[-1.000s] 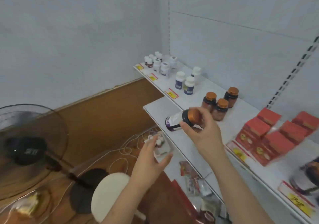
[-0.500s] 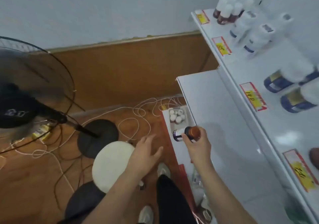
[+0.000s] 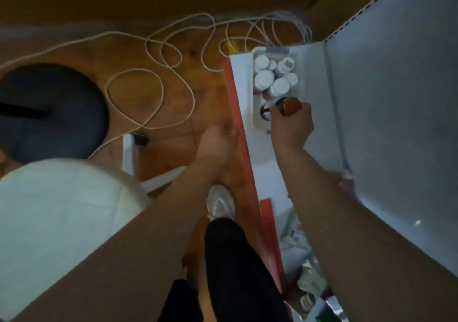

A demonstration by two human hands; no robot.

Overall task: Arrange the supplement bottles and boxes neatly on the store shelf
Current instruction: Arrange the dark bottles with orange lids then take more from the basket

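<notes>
I look straight down at the lowest white shelf (image 3: 241, 83). A white tray (image 3: 257, 121) on it holds several white-capped bottles (image 3: 264, 78). My right hand (image 3: 292, 126) is shut on a dark bottle with a copper cap (image 3: 291, 105), held on its side over the near end of the tray, its base pointing into the tray. My left hand (image 3: 218, 140) hangs over the floor beside the shelf's red front edge (image 3: 244, 148), fingers loosely curled and holding nothing. A wider white shelf (image 3: 396, 123) overhangs on the right.
White cables (image 3: 173, 49) coil over the brown floor. A black fan base (image 3: 49, 113) lies at the left and a white round stool (image 3: 62, 212) at the lower left. My shoe (image 3: 220, 205) and dark trouser leg stand by the shelf. Packets (image 3: 302, 259) lie further along the low shelf.
My view has tilted from the upper shelves down to the floor-level shelf. My right hand carried the copper-capped bottle down to the tray. My left hand dropped lower and its fingers curled.
</notes>
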